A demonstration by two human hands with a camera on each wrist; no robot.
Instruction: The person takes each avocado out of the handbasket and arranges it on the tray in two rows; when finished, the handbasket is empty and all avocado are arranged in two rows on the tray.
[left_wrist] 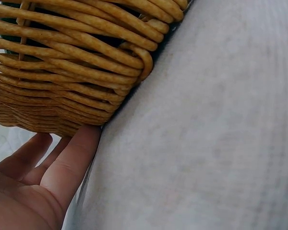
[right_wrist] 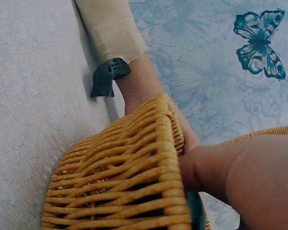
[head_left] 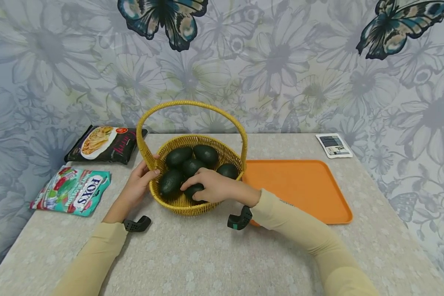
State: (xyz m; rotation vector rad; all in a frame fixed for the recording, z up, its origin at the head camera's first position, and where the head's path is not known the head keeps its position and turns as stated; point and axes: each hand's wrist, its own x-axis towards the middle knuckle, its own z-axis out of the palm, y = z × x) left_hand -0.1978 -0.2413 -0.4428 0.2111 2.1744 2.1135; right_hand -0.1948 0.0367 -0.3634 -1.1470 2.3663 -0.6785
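A yellow wicker basket (head_left: 192, 210) with a tall arched handle stands on the table and holds several dark green avocados (head_left: 179, 157). My left hand (head_left: 136, 185) holds its left side near the foot of the handle, the thumb at the rim. In the left wrist view, fingers (left_wrist: 69, 165) of that hand rest against the outer weave. Reaching in over the near right rim, my right hand (head_left: 212, 186) has its fingers curled round an avocado (head_left: 193, 190) at the front of the basket. The right wrist view shows the basket wall (right_wrist: 115, 177), while the right fingertips are hidden there.
An orange tray (head_left: 296, 189) lies right of the basket, under the right forearm. Left are a black food packet (head_left: 107, 144) and a teal Fox's candy bag (head_left: 74, 190). A small white packet (head_left: 334, 145) lies at the back right, near the patterned wall.
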